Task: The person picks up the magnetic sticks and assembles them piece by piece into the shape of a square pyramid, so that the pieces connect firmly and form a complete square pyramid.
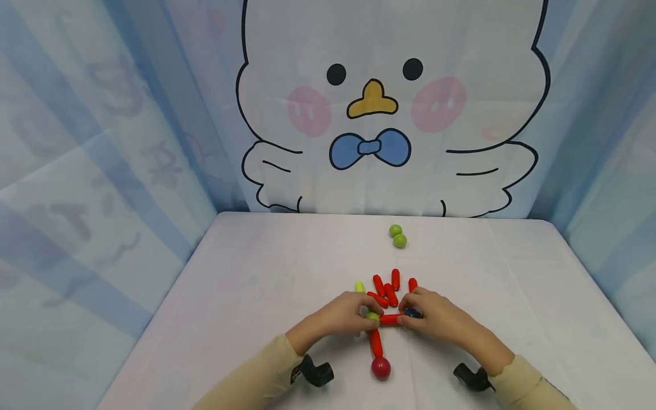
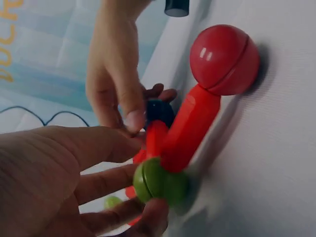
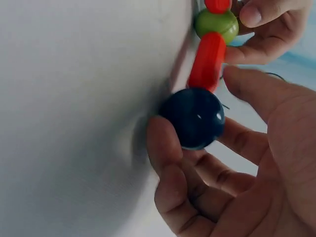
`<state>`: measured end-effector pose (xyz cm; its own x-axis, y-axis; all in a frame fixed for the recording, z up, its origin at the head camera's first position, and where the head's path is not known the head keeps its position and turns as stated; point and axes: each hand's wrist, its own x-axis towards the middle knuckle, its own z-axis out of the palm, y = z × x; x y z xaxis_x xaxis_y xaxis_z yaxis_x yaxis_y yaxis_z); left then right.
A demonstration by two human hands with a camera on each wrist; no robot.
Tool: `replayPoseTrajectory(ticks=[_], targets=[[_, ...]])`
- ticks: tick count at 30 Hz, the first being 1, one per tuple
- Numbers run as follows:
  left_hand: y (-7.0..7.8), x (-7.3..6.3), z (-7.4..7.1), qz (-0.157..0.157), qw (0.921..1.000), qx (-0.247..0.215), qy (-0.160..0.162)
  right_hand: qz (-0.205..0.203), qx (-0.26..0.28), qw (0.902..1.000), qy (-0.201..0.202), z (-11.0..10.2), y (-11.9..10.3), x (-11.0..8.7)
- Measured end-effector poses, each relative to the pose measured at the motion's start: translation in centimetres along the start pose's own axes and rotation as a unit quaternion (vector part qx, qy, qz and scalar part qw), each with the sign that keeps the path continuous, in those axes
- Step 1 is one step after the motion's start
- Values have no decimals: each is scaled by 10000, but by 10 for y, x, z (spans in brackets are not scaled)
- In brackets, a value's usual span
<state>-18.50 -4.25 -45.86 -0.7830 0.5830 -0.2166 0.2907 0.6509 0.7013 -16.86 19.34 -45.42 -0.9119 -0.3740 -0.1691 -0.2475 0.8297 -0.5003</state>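
My left hand (image 1: 347, 313) holds a green ball (image 2: 152, 182), fingers and thumb around it. A dark blue ball (image 3: 193, 118) is gripped by my right hand (image 1: 438, 316), its fingers curled about the underside in the right wrist view. Between the two balls runs a short red rod (image 1: 389, 320), touching both. From the green ball a second red rod (image 1: 376, 343) reaches toward the near side and ends in a larger red ball (image 1: 381, 368) resting on the table. In the head view my fingers partly cover the green and blue balls.
Several loose red rods (image 1: 391, 295) lie just beyond my hands, with a yellow-green rod (image 1: 360, 286) at their left. Two green balls (image 1: 400, 241) sit together farther back on the white table (image 1: 256, 273). A printed curtain (image 1: 359, 188) stands behind the far edge.
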Motion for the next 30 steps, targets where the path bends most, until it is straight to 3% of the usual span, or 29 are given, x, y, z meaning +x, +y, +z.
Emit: replayPoseTrajectory(ticks=[3, 6, 10, 15, 22, 30], targets=[[10, 5, 1, 170, 9970, 726, 215, 199, -133, 9989, 392, -5, 1, 6], [21, 12, 3, 433, 9889, 1374, 351, 534, -201, 9946, 872, -10, 3, 14], [32, 21, 11, 620, 9814, 1810, 120, 992, -46, 9903, 976, -13, 8, 25], [37, 29, 17, 376, 9814, 1878, -122, 1132, 255, 9903, 771, -12, 11, 33], [37, 38, 22, 259, 9837, 1779, -91, 1185, 440, 9895, 700, -12, 13, 38], [36, 44, 22, -35, 9856, 1691, -49, 1472, 90, 9868, 675, -18, 20, 31]])
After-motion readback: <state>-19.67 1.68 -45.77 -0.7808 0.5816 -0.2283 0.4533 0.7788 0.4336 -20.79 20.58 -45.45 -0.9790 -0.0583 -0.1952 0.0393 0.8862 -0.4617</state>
